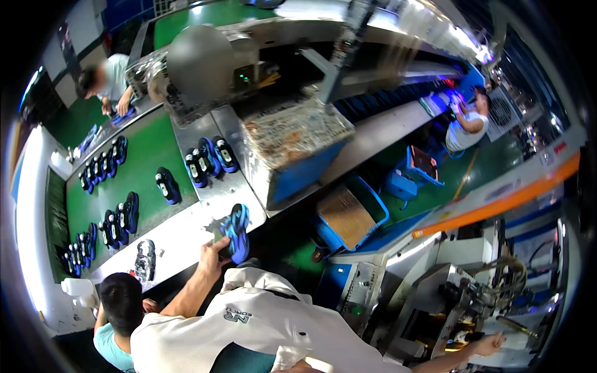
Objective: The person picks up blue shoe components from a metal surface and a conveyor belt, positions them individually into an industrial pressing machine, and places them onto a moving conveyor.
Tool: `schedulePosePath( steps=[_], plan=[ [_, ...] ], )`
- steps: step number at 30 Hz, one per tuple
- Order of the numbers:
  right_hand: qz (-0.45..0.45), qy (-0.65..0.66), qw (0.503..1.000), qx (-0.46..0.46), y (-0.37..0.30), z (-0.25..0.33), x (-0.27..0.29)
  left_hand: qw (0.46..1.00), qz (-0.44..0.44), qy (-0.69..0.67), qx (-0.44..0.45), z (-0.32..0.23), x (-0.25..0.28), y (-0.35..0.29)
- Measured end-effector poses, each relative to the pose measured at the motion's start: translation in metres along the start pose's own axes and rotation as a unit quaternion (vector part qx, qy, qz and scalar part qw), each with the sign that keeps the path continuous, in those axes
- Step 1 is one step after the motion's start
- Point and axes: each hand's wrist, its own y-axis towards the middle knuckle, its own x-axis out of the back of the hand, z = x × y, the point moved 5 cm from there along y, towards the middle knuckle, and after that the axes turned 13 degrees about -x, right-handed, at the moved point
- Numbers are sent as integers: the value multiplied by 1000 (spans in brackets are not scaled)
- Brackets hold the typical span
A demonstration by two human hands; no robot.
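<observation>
My left hand (213,252) reaches forward and grips a blue and black shoe (236,229) at the near edge of the steel table (217,193). The shoe points away from me, its heel in my fingers. My right hand (493,341) stretches far to the right, fingers spread, beside a grey machine (463,298) with hoses and metal parts; it holds nothing that I can see. My white shirt (261,317) fills the lower middle of the view.
A green conveyor belt (146,155) carries several blue shoes (121,214); three more (210,158) stand on the steel table. A dark shoe (146,258) lies near a co-worker's head (121,295). Other people work at top left (102,78) and right (466,121). A blue bin (348,217) sits below.
</observation>
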Motion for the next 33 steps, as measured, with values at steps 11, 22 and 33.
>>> schedulePosePath(
  steps=[11, 22, 33],
  plan=[
    [646, 315, 648, 251, -562, 652, -148, 962, -213, -8, -172, -102, 138, 291],
    [687, 114, 510, 505, -884, 969, -243, 915, -290, 200, -195, -163, 251, 571],
    [737, 119, 473, 468, -945, 984, -198, 874, -143, 356, -298, -153, 231, 629]
  ],
)
